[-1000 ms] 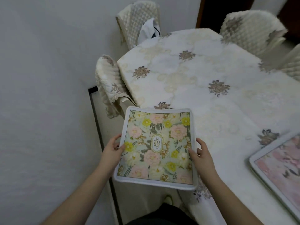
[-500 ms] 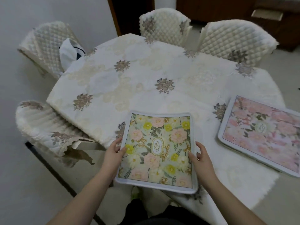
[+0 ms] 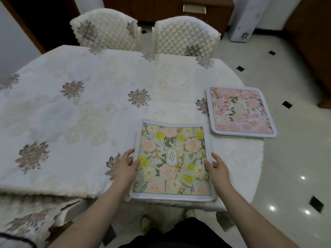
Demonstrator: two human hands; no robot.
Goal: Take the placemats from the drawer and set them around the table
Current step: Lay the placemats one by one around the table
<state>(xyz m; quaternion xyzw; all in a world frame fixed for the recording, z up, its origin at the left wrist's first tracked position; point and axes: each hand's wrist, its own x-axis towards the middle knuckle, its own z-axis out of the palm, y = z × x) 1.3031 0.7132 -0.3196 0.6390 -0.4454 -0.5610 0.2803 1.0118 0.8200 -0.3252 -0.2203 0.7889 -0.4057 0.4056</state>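
Note:
I hold a green floral placemat (image 3: 172, 161) with yellow and pink flowers, white border, over the table's near edge. A second mat's white edge (image 3: 137, 135) peeks from under it at the top left. My left hand (image 3: 126, 165) grips its left side and my right hand (image 3: 217, 166) grips its right side. A pink floral placemat (image 3: 240, 111) lies flat on the table at the right end. The table (image 3: 80, 111) wears a white cloth with brown flower motifs.
Two quilted cream chairs (image 3: 107, 31) (image 3: 186, 38) stand at the far side. Another covered chair (image 3: 26, 217) sits at the near left. Glossy tiled floor (image 3: 295, 158) with black diamonds lies to the right. Dark wooden furniture (image 3: 197, 9) lines the back.
My view has swung right along the table, from its left wall side to its right end. The green mat stays in both hands, now over the near edge beside the pink mat.

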